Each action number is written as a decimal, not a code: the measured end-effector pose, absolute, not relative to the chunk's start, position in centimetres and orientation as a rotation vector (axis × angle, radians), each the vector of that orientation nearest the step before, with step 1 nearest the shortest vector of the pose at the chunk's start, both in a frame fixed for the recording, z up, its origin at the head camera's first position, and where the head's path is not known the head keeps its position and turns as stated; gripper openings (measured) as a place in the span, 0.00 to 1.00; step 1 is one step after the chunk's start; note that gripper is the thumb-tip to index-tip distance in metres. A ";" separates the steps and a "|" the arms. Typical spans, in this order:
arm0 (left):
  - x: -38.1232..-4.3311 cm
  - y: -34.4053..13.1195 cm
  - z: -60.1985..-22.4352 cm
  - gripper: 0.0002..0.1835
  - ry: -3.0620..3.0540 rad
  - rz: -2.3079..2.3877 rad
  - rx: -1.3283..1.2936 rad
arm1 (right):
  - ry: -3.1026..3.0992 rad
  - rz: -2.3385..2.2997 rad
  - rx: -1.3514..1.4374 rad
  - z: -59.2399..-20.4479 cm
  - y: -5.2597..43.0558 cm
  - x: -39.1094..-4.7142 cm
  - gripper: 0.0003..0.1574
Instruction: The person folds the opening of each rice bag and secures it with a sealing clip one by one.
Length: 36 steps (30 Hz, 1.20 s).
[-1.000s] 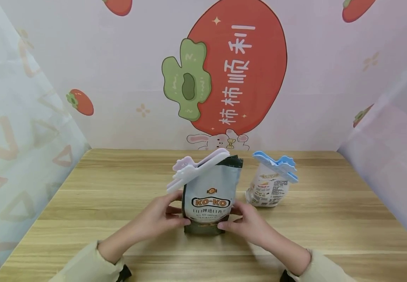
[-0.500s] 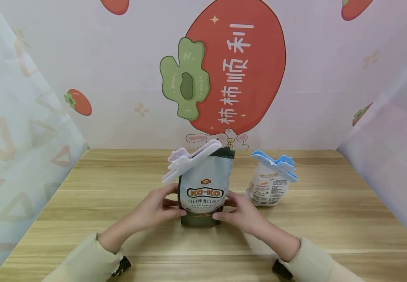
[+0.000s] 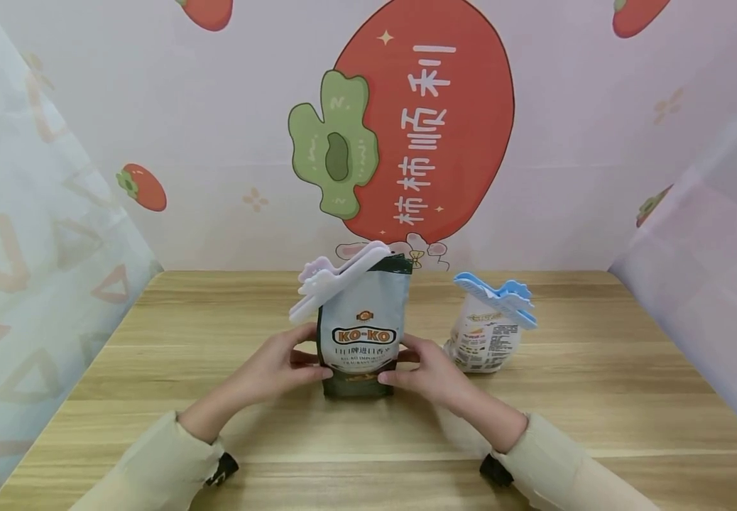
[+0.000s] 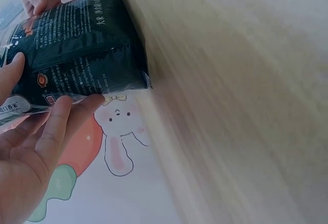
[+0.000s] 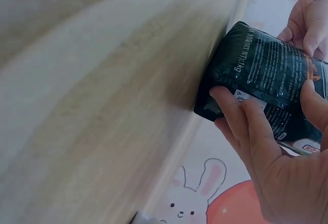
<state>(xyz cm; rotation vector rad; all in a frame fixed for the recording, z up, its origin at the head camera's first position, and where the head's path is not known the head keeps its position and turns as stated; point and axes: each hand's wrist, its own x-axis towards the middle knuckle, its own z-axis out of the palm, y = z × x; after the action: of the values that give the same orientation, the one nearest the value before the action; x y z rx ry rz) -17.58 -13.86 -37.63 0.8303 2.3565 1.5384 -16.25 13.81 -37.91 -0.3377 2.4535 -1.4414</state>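
Note:
A pale blue and dark green KO-KO rice bag (image 3: 363,298) stands upright between my hands in the head view. A lilac and white sealing clip (image 3: 343,280) sits slantwise across its top left corner. My left hand (image 3: 275,365) grips the bag's lower left side, thumb in front. My right hand (image 3: 435,372) grips the lower right side in the same way. Both wrist views show the dark lower part of the rice bag (image 4: 82,44), with fingers along its side. Whether its base touches the table I cannot tell.
Behind and to the right on the wooden table (image 3: 598,397) stands a smaller white printed bag (image 3: 480,341), its top held by a blue clip (image 3: 499,299). A printed cloth backdrop (image 3: 215,85) rises at the table's far edge, with cloth walls on both sides.
Both hands have moved the rice bag away from me and slightly left, its clip still on. The white bag with the blue clip stays in place.

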 end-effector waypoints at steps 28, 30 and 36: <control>-20.5 -15.3 -38.0 0.32 2.420 1.539 0.766 | 2.433 -1.456 -0.260 -38.3 11.8 -19.8 0.39; -20.6 -15.3 -38.1 0.32 2.413 1.542 0.755 | 2.434 -1.452 -0.257 -38.4 11.7 -19.9 0.39; -20.5 -15.1 -38.5 0.31 2.438 1.515 0.758 | 2.427 -1.463 -0.272 -38.8 12.0 -19.6 0.41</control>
<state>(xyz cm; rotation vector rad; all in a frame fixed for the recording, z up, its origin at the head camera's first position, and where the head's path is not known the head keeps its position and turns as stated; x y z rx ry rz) -20.51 -15.13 -38.49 0.7583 2.4376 1.5153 -19.58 11.95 -38.82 -0.2718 2.4270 -1.4631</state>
